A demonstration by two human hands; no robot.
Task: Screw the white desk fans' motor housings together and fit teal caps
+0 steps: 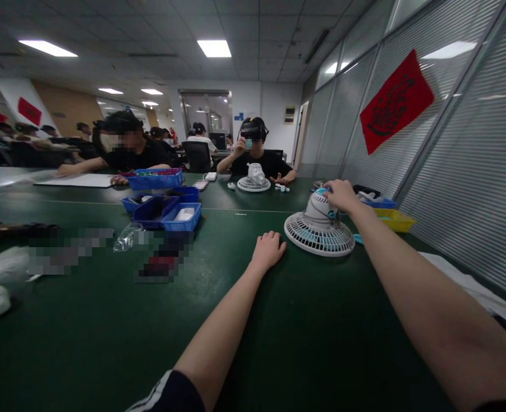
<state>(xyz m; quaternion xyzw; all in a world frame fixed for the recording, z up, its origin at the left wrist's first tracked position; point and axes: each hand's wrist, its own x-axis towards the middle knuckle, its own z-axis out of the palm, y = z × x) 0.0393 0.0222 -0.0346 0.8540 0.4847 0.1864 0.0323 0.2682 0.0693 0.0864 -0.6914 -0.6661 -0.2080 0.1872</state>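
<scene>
A small white electric fan (320, 232) lies face down on the green table, its round grille against the tabletop and its motor housing pointing up. Blue blades show through the grille slots, and a grey cord wraps round the housing. My right hand (342, 196) reaches over the top of the fan, its fingers closed at a light-blue part (322, 191) there; the fingertips are partly hidden. My left hand (270, 250) rests on the tabletop just left of the grille, fingers loosely laid out and holding nothing. Behind the fan, a light-blue piece (358, 238) lies partly hidden.
Blue bins (167, 214) with parts stand left of centre, a clear plastic bag (128, 237) beside them. At the right are a yellow tray (394, 220) and a white sheet (471, 286). Across the table a person sits behind another fan (254, 183); another person sits further left.
</scene>
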